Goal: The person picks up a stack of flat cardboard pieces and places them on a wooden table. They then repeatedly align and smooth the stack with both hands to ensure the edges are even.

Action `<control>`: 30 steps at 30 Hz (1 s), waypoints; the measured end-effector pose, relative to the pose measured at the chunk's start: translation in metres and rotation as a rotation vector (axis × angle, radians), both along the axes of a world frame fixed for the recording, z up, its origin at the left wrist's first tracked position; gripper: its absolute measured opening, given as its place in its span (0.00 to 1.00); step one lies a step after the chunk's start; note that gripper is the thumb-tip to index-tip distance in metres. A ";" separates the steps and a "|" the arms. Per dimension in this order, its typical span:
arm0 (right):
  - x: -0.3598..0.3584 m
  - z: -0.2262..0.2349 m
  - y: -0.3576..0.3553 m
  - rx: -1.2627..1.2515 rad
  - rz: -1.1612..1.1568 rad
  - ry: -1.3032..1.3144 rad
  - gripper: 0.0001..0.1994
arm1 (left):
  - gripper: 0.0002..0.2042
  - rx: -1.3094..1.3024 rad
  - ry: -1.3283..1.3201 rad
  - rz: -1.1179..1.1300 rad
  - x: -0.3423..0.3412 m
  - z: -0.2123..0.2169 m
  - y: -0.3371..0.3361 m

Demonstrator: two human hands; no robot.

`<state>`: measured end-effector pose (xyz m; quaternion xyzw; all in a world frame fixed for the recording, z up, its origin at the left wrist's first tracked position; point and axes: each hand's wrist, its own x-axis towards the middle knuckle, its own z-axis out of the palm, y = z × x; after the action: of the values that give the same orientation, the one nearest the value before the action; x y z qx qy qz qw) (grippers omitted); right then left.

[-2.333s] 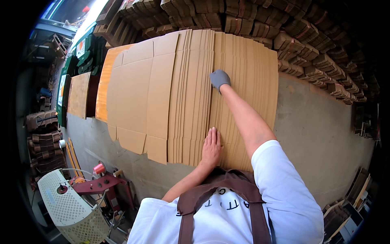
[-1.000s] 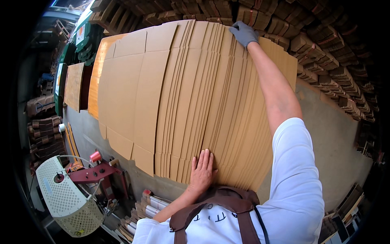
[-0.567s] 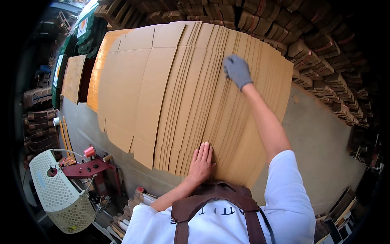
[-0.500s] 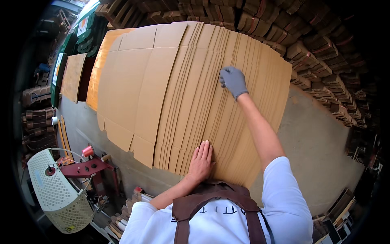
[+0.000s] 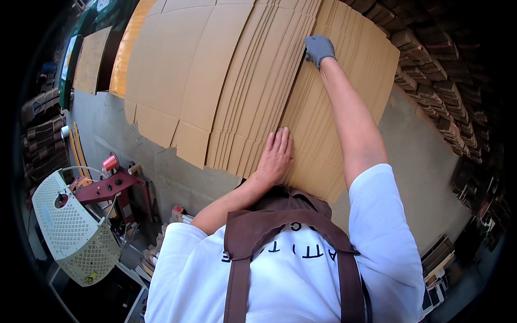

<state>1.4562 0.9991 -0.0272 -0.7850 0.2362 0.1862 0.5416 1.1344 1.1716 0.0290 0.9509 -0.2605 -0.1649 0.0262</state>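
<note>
Flat creased cardboard sheets (image 5: 186,70) lie fanned out and overlapping in front of me. My left hand (image 5: 275,156), bare, rests on their near side with its fingers stretched out flat. Farther off, my right hand (image 5: 320,49) wears a grey glove; its fingers are curled closed at a sheet's edge, and the fingertips are partly hidden. Along that edge runs a dark gap, from the gloved hand down toward my left hand. To the right of it, more cardboard sheets (image 5: 361,81) show as closely stepped edges.
At lower left stands a dark red machine (image 5: 116,188) with a spool of pink thread (image 5: 110,162) and a pale perforated guard (image 5: 81,226). Bundled cardboard stacks (image 5: 447,107) line the right side. An orange-brown board (image 5: 129,48) sits under the sheets' left end.
My right hand has moved slightly away and closed at a sheet's edge, where a dark gap has opened. My left hand stays flat on the cardboard. The whole view has shifted.
</note>
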 end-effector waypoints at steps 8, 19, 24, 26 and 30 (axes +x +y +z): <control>-0.016 0.012 0.007 -0.177 0.084 -0.125 0.16 | 0.42 0.003 0.027 -0.008 0.001 0.003 0.001; -0.002 0.010 -0.010 -0.417 0.230 -0.137 0.17 | 0.33 -0.171 -0.005 0.192 0.037 0.019 0.041; -0.025 0.054 0.058 -0.509 0.046 -0.452 0.14 | 0.35 -0.159 -0.020 0.193 0.029 0.004 0.051; -0.007 0.035 0.071 -0.094 0.102 -0.227 0.14 | 0.35 -0.170 -0.009 0.157 0.034 0.005 0.045; 0.003 0.034 0.122 -0.040 -0.025 0.000 0.14 | 0.36 -0.173 0.015 0.160 0.034 0.003 0.047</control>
<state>1.4592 1.1208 0.0067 -0.7928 0.2495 0.1746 0.5280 1.1684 1.2183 0.0318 0.9616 -0.1967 -0.1465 0.1231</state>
